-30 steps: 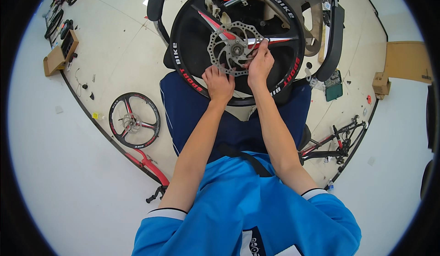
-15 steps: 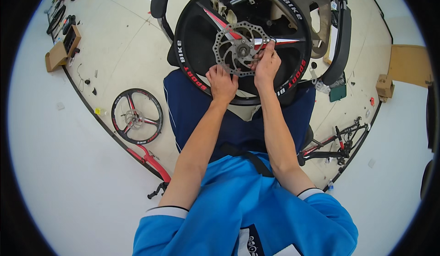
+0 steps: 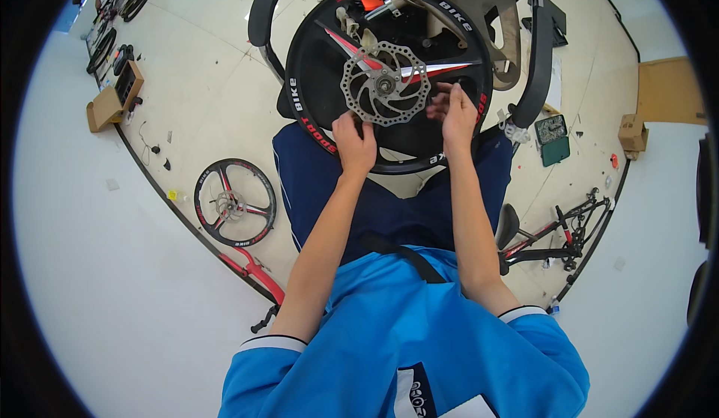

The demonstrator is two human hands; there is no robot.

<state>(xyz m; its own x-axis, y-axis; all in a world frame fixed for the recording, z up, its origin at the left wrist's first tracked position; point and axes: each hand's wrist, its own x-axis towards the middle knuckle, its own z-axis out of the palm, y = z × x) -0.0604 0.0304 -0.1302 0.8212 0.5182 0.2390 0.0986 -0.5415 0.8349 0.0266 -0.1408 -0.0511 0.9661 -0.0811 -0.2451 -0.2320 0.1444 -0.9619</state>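
Note:
A black bicycle wheel (image 3: 298, 111) with a few red-and-white spokes lies flat over my lap and a black chair seat. At its hub sits a silver brake disc (image 3: 410, 109), full of holes. My left hand (image 3: 354, 142) is closed at the disc's lower left edge, thumb and fingertips pinching the rim; the fingertips are partly hidden. My right hand (image 3: 458, 115) is raised off the disc, to its right, fingers apart and slightly blurred, with nothing visible in them.
Black chair armrests (image 3: 264, 10) flank the wheel. A brown metal part (image 3: 503, 66) lies beyond its right side. On the floor are a second wheel (image 3: 264, 210) at left, a bicycle frame (image 3: 550, 253) at right, an open green case (image 3: 553, 148) and a cardboard box (image 3: 105, 111).
My right hand has come off the disc and moved right and slightly down, its fingers spreading. My left hand stays at the disc's lower left edge. The view has shifted slightly.

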